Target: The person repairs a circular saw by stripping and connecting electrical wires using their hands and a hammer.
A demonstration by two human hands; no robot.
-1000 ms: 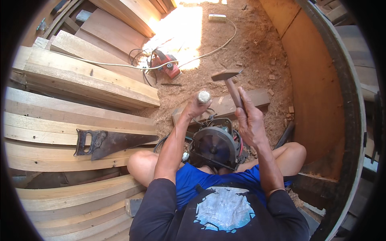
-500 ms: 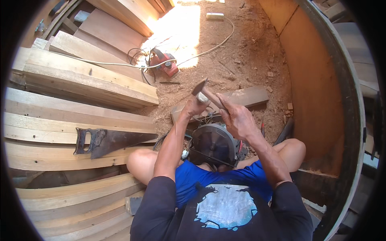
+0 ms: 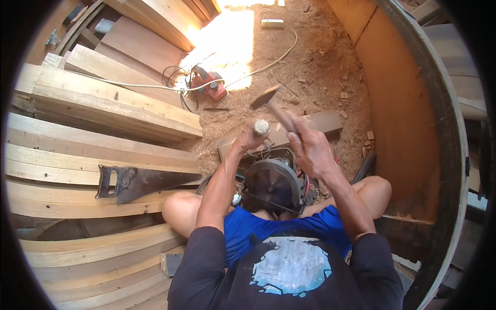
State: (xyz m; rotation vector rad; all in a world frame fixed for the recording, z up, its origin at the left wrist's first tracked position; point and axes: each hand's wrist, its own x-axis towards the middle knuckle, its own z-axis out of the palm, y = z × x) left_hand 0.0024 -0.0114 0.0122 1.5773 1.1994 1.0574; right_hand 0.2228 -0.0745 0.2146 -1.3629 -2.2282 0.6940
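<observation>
The hammer (image 3: 277,111) is just above the centre of the frame, head to the upper left, handle's long axis slanting down to the right. The right hand (image 3: 312,151) is wrapped round it, thumb along the handle. The head is clear of the round-ended tool (image 3: 261,126), which turns its pale end to the camera, so its axis seems to run away from view. The left hand (image 3: 251,139) is curled firmly round it. The tool's far end is hidden, so what is done and what is left cannot be told; it looks like mid-work, between blows. A plank (image 3: 325,123) lies behind the hands, a circular saw (image 3: 271,183) below them. At left, a handsaw (image 3: 150,184) rests on beams (image 3: 57,165).
</observation>
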